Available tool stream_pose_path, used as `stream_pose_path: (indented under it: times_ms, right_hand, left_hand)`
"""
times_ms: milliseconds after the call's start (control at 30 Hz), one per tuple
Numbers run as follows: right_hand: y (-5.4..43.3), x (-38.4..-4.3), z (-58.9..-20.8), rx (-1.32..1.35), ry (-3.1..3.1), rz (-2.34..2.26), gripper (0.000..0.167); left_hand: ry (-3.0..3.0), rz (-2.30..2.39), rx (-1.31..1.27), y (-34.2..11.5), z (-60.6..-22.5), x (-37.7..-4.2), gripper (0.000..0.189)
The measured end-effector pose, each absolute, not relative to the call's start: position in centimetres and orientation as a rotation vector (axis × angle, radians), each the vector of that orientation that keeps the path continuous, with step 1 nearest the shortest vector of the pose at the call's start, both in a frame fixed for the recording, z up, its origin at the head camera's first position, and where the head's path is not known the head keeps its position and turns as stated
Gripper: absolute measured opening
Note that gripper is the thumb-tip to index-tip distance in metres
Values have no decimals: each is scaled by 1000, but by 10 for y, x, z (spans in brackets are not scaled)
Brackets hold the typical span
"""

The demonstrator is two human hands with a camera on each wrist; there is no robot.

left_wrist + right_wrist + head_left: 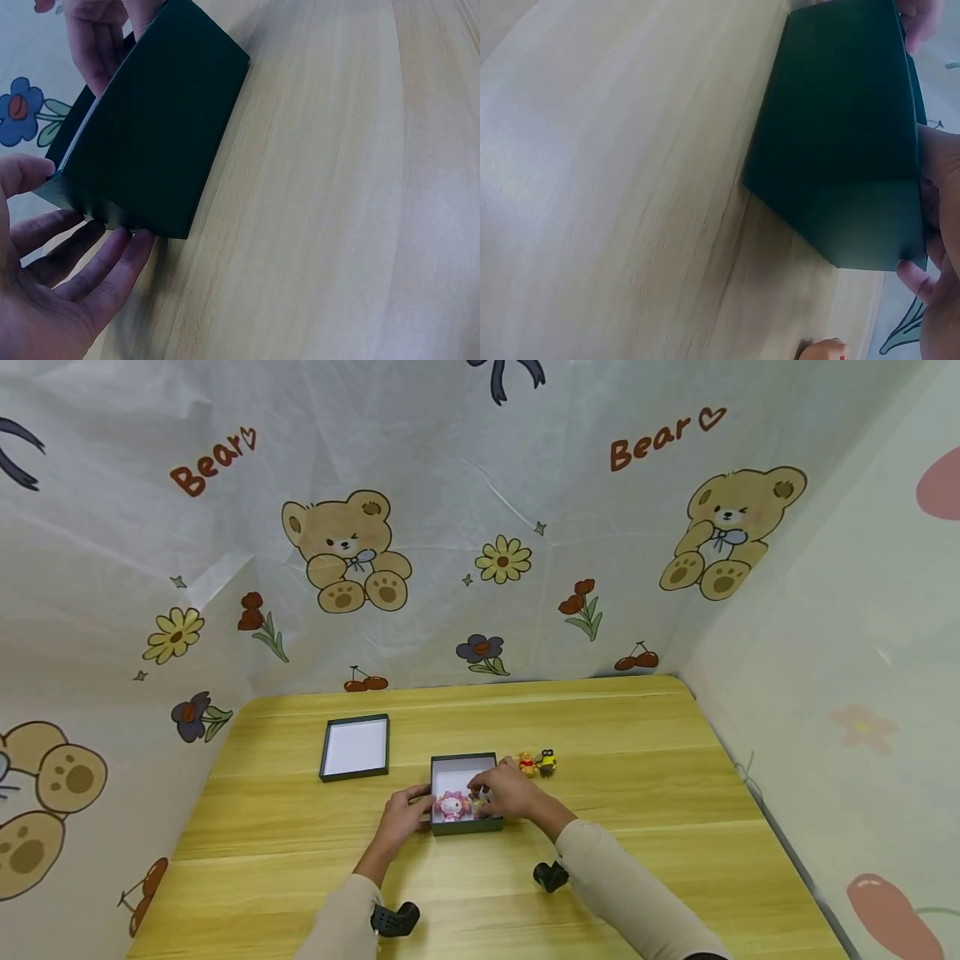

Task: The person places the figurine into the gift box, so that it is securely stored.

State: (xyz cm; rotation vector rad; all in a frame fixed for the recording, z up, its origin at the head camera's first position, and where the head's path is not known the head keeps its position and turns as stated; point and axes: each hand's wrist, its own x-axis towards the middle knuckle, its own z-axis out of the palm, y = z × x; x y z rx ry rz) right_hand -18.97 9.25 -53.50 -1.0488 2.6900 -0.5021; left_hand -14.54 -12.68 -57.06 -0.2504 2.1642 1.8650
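- Left hand (403,820), at 8 o'clock from the box (467,828): thumb at the rim, fingers gripping the side wall; steady, light pressure should suffice without bowing the card.
- Pink figure (452,807): inside the box, toward 7 o'clock.
- Small figure (477,795): inside, toward 4 o'clock, partly hidden.
- Right hand (512,791), at 3 o'clock: fingers curled round the small figure; a gentle pinch, clear of its neighbour, seems best.
- Bear figure (527,765) and black-and-yellow figure (547,762): on the surface (637,735), 2 o'clock.
- Lid (356,747): 10 o'clock, white inside upward.
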Motion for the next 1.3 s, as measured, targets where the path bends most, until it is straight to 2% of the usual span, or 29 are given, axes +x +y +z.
stream_pose_path:
  times_ms: [433,900,1300]
  right_hand:
    - [91,-190,-537,-1061,2684,-384,29]
    - [88,-189,-532,-1015,2661,-298,36]
    - [87,-191,-534,-1009,2648,-307,28]
  left_hand:
    - [2151,1868,-258,-127,-569,-143,43]
    - [2165,1872,-250,-127,-570,-142,43]
    - [2145,1881,-236,-127,-563,-140,44]
